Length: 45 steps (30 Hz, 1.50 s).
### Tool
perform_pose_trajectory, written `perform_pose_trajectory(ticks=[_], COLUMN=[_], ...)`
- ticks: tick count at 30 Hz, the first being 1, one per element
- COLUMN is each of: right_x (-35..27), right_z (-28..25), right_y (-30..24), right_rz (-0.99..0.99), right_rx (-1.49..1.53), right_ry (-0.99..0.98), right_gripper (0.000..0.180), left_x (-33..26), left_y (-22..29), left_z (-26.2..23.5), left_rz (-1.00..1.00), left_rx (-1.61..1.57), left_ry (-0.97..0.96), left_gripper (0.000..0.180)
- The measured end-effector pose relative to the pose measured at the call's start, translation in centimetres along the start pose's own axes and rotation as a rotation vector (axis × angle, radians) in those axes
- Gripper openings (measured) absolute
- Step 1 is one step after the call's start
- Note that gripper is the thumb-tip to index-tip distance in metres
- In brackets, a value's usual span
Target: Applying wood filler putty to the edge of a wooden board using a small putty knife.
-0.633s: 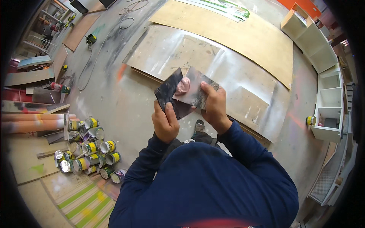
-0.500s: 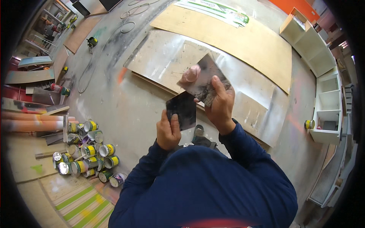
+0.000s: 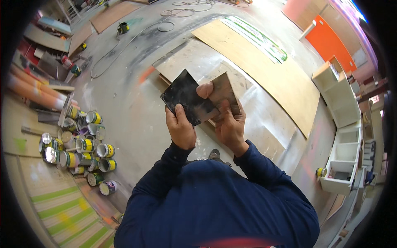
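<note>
Soft, bright light glares off silvery cans (image 3: 50, 155) while fisheye distortion bends outer edges.

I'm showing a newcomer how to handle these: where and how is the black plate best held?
Probably by the lower left edge of the black plate, coming from below as the left hand does, thumb on the upper face and fingers beneath. It is thin and flat, so it suits a pinch, and the pink lump is at the opposite edge.

Paint workshop, clustered cans (image 3: 84, 145), spray-stained floor (image 3: 124, 89)
</note>
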State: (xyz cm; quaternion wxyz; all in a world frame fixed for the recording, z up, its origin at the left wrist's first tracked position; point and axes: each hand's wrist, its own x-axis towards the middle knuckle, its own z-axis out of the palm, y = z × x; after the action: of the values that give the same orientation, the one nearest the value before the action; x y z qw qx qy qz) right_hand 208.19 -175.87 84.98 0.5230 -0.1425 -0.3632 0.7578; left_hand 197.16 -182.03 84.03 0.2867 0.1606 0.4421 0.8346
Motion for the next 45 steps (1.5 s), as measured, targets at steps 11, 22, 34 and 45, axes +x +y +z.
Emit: perform_pose_trajectory(ticks=[11,22,34,45], right_x=[1.0,4.8,16.0,25.7], right_z=[9.4,12.5,18.0,14.3], right_y=[5.5,7.6,12.3,17.9], right_rz=[0.392,-0.108,-0.552,-0.187], right_rx=[-0.920,-1.389,-1.500,-1.128], right_ry=[-0.468,-0.794,-1.012,-0.967], right_gripper=[0.039,0.054,0.052,0.076], left_x=[5.0,9.0,18.5,29.6], left_y=[7.7,10.8,10.3,9.4], left_z=[-11.8,-18.7,-17.5,-15.4], left_rz=[0.225,0.190,0.213,-0.073], left_rx=[0.512,0.207,0.427,-0.275], left_ry=[0.149,0.282,0.157,0.099], left_gripper=[0.035,0.036,0.032,0.029])
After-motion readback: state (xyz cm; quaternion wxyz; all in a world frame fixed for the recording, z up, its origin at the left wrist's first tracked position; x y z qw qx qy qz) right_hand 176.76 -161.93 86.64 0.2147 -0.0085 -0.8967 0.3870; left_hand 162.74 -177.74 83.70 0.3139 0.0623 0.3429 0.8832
